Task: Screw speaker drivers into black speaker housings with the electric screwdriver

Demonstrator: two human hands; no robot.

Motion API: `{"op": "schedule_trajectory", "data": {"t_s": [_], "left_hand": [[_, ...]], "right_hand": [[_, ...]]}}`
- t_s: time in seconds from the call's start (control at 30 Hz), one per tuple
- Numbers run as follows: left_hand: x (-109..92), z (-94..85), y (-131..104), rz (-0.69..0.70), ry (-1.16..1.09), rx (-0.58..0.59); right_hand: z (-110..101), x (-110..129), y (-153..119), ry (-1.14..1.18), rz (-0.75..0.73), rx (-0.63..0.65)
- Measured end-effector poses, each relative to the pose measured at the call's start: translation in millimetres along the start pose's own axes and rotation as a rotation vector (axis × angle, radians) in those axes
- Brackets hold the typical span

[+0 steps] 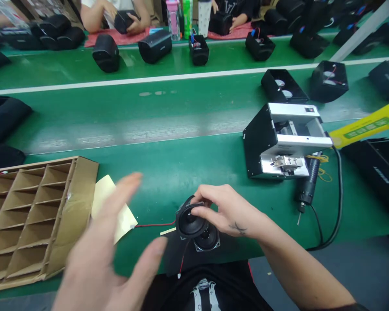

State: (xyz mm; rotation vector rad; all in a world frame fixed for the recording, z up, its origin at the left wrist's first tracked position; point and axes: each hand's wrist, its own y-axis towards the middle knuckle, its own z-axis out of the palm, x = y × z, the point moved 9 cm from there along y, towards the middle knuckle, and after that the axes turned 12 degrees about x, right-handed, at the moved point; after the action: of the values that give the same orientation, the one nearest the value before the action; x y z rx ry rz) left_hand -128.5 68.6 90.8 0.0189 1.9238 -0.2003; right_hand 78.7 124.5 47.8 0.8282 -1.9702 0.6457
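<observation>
My right hand point(214, 209) grips a small round black speaker driver point(188, 222) by its rim, thumb over the cone. Just below it, partly covered, a second speaker driver point(208, 240) with a squarish metal frame sits at the table's front edge. A red wire point(154, 225) with a white plug runs left from the drivers, and another thin wire point(182, 261) hangs down toward me. Close to the camera and blurred, my left hand point(106, 250) is raised with fingers and thumb apart, holding nothing. Behind it lies a pale yellow paper point(105, 194).
A divided cardboard box point(81, 207) stands at left. To the right are a black and silver machine point(288, 142), an electric screwdriver point(306, 185) and a black cable point(339, 207). Black speaker housings point(155, 45) line the far belt point(181, 103), where other people's hands point(134, 23) work.
</observation>
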Motion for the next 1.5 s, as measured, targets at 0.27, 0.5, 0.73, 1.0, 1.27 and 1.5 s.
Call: {"op": "schedule_trajectory", "data": {"t_s": [0.27,0.5,0.73,1.0,1.27,1.5], "left_hand": [[38,81.8,7,-0.124,-0.120,0.696],[33,90.3,9,-0.131,-0.237,0.631],[33,88.8,12,-0.137,-0.190,0.626],[33,89.6,13,-0.157,-0.289,0.602],[45,85.8,12,-0.198,-0.316,0.588],[48,95.7,5,-0.197,-0.389,0.684]], "right_hand": [[11,24,2,-0.026,-0.162,0.110],[4,15,5,-0.045,-0.016,0.150],[-1,24,11,-0.196,-0.067,0.064],[0,23,13,-0.274,-0.072,0.069],[-9,34,5,-0.134,-0.186,-0.058],[-9,30,2,-0.048,-0.171,-0.145]]}}
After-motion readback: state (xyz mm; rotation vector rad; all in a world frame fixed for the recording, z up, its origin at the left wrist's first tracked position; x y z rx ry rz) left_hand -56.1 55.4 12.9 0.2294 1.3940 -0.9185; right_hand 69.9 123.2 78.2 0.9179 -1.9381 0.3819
